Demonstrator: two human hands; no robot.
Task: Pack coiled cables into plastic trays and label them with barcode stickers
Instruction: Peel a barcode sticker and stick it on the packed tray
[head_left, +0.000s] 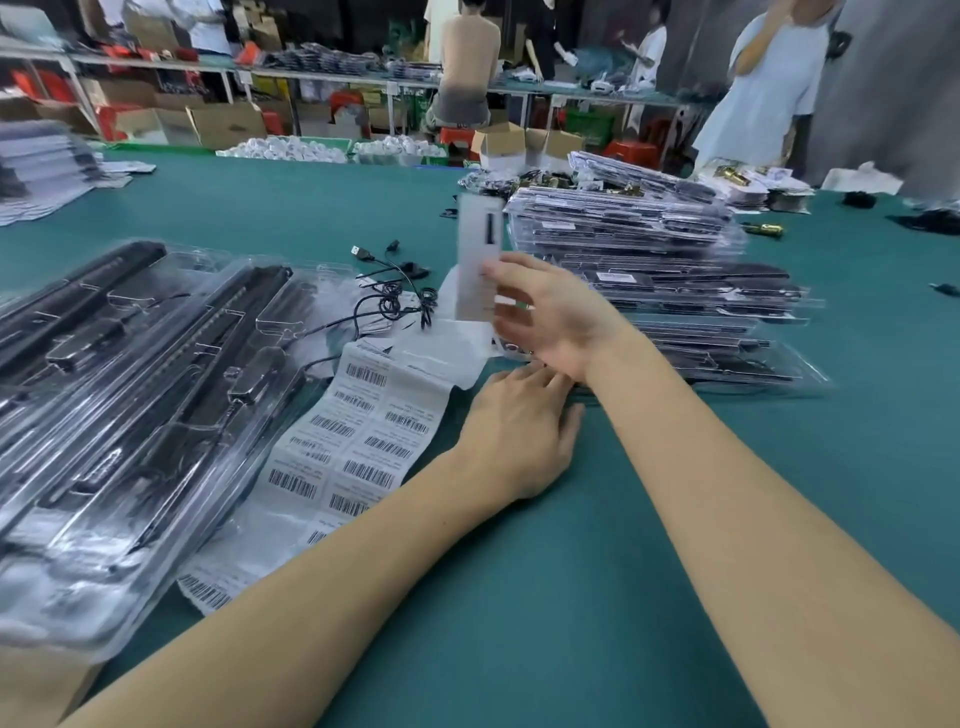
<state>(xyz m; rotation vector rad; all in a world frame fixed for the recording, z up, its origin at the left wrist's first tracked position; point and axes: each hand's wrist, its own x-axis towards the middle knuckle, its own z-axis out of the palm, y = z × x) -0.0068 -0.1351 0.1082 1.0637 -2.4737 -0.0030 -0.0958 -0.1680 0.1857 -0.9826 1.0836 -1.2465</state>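
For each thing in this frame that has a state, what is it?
Right hand: raised, holding a white card upright.
White card: off the table, blurred.
Left hand: fingers straight, resting on the table.
Barcode sticker sheet: lying flat, unrolled.
Loose cable: on the table, unpacked.
Plastic trays: lying filled.

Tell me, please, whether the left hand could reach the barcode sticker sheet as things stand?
Probably yes: the left hand rests on the green table right beside the barcode sticker sheet, with nothing between them.
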